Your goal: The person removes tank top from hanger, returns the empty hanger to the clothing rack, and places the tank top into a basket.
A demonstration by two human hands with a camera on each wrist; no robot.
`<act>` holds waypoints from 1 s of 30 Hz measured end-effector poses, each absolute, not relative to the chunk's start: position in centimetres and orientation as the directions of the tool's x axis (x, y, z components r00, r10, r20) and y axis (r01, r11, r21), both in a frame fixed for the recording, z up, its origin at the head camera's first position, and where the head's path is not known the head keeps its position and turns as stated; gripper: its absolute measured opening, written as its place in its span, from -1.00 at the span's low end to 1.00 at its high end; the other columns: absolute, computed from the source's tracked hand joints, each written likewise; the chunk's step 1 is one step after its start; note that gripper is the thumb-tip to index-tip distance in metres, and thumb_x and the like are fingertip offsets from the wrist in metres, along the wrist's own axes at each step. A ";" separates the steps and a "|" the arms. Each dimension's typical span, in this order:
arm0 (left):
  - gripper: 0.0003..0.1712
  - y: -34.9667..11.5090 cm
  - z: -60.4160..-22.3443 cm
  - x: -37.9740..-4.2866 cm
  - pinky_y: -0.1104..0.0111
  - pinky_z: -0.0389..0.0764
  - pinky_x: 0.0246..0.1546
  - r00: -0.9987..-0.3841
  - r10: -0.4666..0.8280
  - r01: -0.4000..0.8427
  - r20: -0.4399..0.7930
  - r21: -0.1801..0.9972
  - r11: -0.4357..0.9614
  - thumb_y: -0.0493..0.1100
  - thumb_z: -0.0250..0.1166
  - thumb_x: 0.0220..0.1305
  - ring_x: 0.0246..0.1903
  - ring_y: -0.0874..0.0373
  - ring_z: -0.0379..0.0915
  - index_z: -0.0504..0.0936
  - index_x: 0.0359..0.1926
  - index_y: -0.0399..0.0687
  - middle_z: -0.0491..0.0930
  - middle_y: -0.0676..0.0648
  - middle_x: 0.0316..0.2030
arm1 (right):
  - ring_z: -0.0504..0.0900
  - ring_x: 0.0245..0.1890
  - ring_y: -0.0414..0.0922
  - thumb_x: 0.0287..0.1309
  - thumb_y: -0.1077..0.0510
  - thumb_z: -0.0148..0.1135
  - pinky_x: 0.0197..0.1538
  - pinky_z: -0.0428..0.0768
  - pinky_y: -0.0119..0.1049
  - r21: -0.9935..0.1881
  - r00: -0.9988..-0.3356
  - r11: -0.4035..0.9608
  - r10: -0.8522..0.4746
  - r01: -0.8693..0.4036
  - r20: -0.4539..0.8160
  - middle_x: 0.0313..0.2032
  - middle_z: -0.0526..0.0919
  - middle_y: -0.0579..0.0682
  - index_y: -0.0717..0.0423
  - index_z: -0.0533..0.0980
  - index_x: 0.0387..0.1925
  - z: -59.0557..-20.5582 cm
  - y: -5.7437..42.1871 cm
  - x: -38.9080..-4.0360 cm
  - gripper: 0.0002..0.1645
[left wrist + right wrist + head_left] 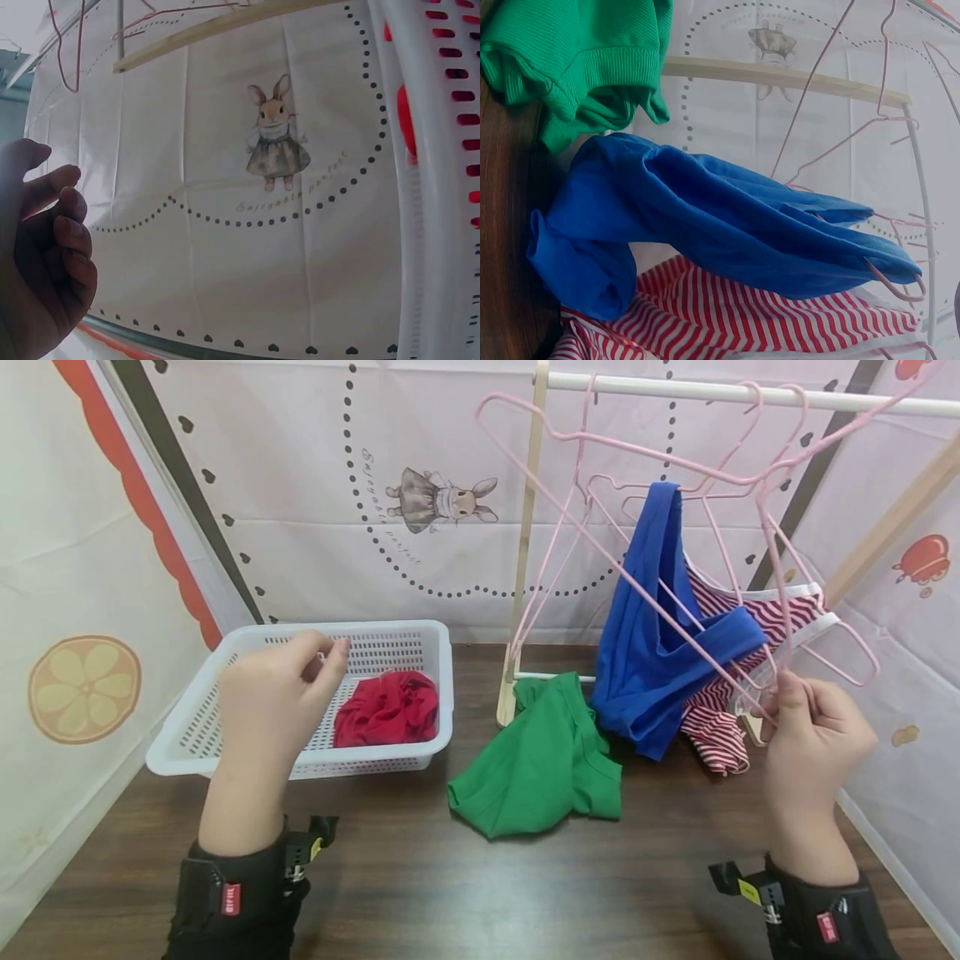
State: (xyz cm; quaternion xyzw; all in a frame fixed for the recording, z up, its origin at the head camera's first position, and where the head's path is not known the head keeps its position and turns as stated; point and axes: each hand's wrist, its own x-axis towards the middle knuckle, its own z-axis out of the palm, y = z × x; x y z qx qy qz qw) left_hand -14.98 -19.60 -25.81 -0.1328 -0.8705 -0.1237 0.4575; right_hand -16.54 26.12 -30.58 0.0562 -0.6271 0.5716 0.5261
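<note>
The head view shows my right hand (819, 735) at the right of the frame, thumb and fingers pinching the lower corner of a pink hanger (686, 465) that slants across the upper right. At the left, my left hand (270, 706) appears before the white basket (367, 628), fingers loosely curled and holding nothing. A red cloth (388, 710) lies in that basket; a green cloth (540, 768) lies near the centre, just beside a hanging blue garment (648, 643).

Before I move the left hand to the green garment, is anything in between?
Between the left hand and the green garment lie only the red cloth and the white basket's right rim, seemingly below the hand; the way above them looks clear.
</note>
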 end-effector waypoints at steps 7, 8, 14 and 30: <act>-0.75 -18.6 -27.0 -15.8 0.31 0.24 -0.71 -0.614 0.141 0.346 0.776 0.104 0.932 -0.09 0.25 0.31 -0.74 0.01 0.37 0.65 -0.30 -0.23 0.53 -0.16 -0.66 | 0.36 -0.80 -0.32 0.22 0.21 0.31 -0.66 0.33 -0.60 -0.660 -0.373 0.394 0.592 -0.640 0.714 -0.70 0.53 -0.08 0.57 0.49 -0.56 -30.5 26.7 -16.0 -0.56; -0.76 -18.4 -27.1 -16.0 0.31 0.22 -0.72 -0.619 0.149 0.346 0.771 0.098 0.933 -0.09 0.25 0.31 -0.75 0.02 0.35 0.65 -0.31 -0.21 0.52 -0.16 -0.68 | 0.35 -0.81 -0.33 0.22 0.21 0.31 -0.66 0.33 -0.60 -0.658 -0.361 0.401 0.600 -0.637 0.714 -0.70 0.53 -0.10 0.57 0.49 -0.57 -30.5 26.8 -15.9 -0.56; -0.80 -17.5 -27.9 -16.7 0.34 0.18 -0.73 -0.656 0.185 0.372 0.732 0.100 0.923 -0.08 0.27 0.30 -0.78 0.12 0.24 0.65 -0.32 -0.14 0.42 -0.06 -0.74 | 0.35 -0.79 -0.35 0.23 0.24 0.30 -0.65 0.32 -0.63 -0.666 -0.318 0.419 0.641 -0.617 0.698 -0.69 0.53 -0.13 0.53 0.51 -0.58 -30.5 27.1 -15.4 -0.60; -0.78 -16.5 -28.7 -17.5 0.35 0.18 -0.77 -0.708 0.229 0.378 0.668 0.084 0.922 -0.07 0.27 0.30 -0.81 0.16 0.15 0.62 -0.34 -0.14 0.33 0.00 -0.79 | 0.32 -0.78 -0.42 0.26 0.20 0.26 -0.61 0.30 -0.67 -0.705 -0.318 0.542 0.641 -0.457 0.699 -0.66 0.53 -0.27 0.40 0.64 -0.44 -30.0 26.8 -14.9 -0.71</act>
